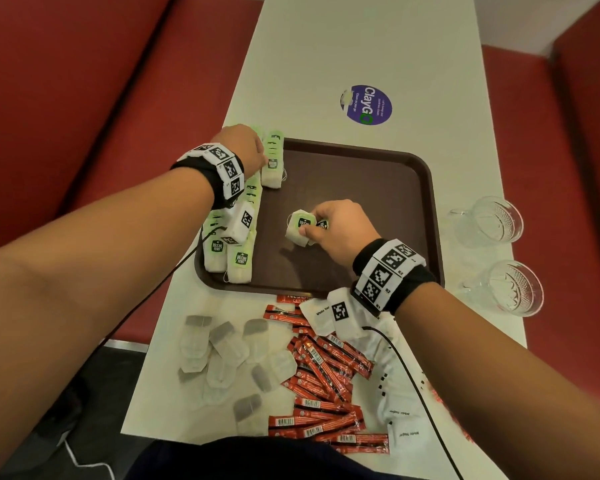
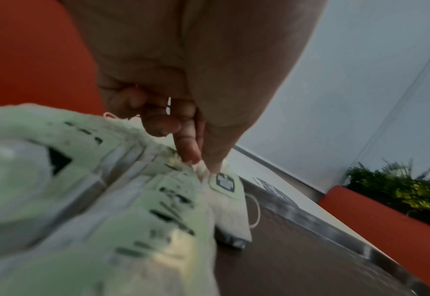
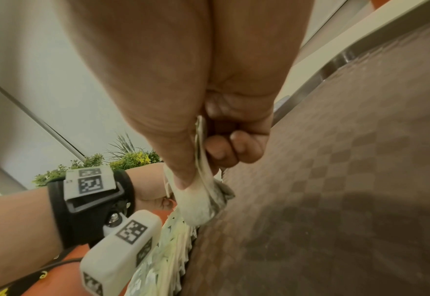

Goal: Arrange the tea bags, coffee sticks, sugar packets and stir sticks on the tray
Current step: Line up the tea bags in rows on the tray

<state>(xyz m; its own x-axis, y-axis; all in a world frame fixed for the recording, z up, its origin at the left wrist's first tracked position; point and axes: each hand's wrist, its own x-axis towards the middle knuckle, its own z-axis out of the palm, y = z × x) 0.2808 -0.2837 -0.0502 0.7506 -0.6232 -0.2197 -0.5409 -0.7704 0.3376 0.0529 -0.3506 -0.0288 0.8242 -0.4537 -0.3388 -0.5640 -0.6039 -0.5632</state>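
Right hand (image 1: 340, 230) fingers pinch tea bag (image 1: 299, 230) above tray (image 1: 378, 188); left hand (image 1: 243, 147) fingers pinch tea-bag row (image 1: 272, 157).

Both forearms reach forward, each wrist wrapped in a black band with white marker tags. The left hand (image 1: 242, 147) is extended farther out and to the left, knuckles up, its index finger and thumb pointing down together while the other fingers (image 2: 158, 120) curl under. The right hand (image 1: 340, 230) sits nearer, knuckles up, thumb pressed against the curled fingers (image 3: 236, 148) in a pinch.
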